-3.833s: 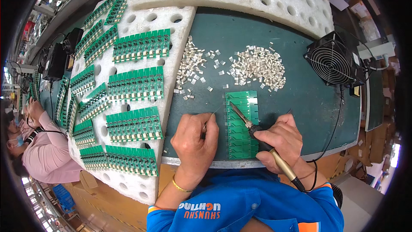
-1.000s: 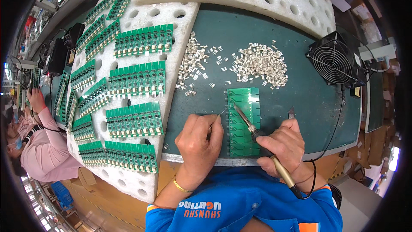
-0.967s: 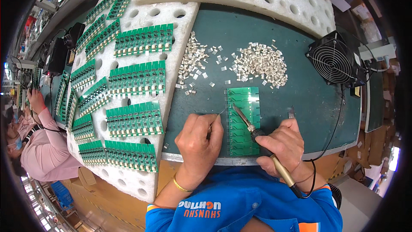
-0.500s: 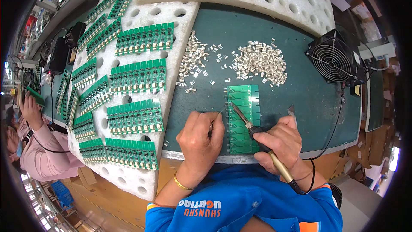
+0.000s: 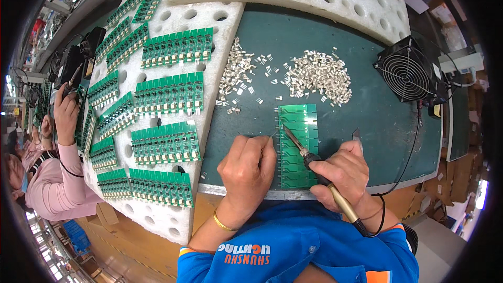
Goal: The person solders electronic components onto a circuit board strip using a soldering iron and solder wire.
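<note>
Right hand (image 5: 343, 173) grips a soldering iron (image 5: 314, 162) pen-fashion, fingers wrapped around the handle; the tip points far-left and rests on the left edge of a green circuit board panel (image 5: 298, 144). The panel lies flat on the dark green bench mat (image 5: 367, 110), near edge of the bench, between the two hands. Left hand (image 5: 246, 170) is curled, knuckles up, just left of the panel; a thin solder wire (image 5: 273, 134) sticks out from its fingertips toward the iron tip. How the fingers pinch it is hidden.

Far of the panel: two loose heaps of small metal components, one at centre (image 5: 317, 76), one more to the left (image 5: 236, 73). Left of the mat: a white foam sheet (image 5: 222, 21) with round holes, carrying rows of finished green boards (image 5: 165, 144) standing on it. Far right: a small black fan (image 5: 408, 76), its cable running along the mat. Far left: another person in a pink sleeve (image 5: 63, 178).
</note>
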The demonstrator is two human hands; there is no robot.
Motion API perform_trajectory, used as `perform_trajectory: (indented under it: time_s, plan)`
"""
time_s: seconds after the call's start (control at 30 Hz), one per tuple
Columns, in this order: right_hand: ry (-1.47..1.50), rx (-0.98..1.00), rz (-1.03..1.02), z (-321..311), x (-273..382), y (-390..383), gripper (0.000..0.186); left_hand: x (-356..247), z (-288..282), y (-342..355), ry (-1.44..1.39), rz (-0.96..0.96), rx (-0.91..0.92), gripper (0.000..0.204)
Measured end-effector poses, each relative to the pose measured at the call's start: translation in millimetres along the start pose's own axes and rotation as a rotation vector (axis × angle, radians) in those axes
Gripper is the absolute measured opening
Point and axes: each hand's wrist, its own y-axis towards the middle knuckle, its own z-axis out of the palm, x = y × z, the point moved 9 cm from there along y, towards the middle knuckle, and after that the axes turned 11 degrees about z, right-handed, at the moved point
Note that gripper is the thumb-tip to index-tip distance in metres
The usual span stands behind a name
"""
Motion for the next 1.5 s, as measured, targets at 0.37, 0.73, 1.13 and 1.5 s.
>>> perform_trajectory:
  time_s: [0.37,0.73,1.13,1.5]
  plan:
    - [-0.002,0.023,0.012,0.5,-0.5,0.4,0.038,-0.2,2.9,-0.7,0.007,0.011,0.004,0.011]
    - [0.0,0.03,0.017,0.9,1.4,-2.3,0.039,1.5,2.6,-1.6,-0.037,-0.011,0.0,0.011]
    - [-0.019,0.036,0.012,2.9,4.8,-5.0,0.04,3.3,3.6,-3.2,-0.055,-0.019,0.01,0.011]
    - [-0.033,0.034,0.005,3.0,6.1,-6.4,0.04,3.3,5.7,-2.9,-0.054,-0.009,0.02,0.011]
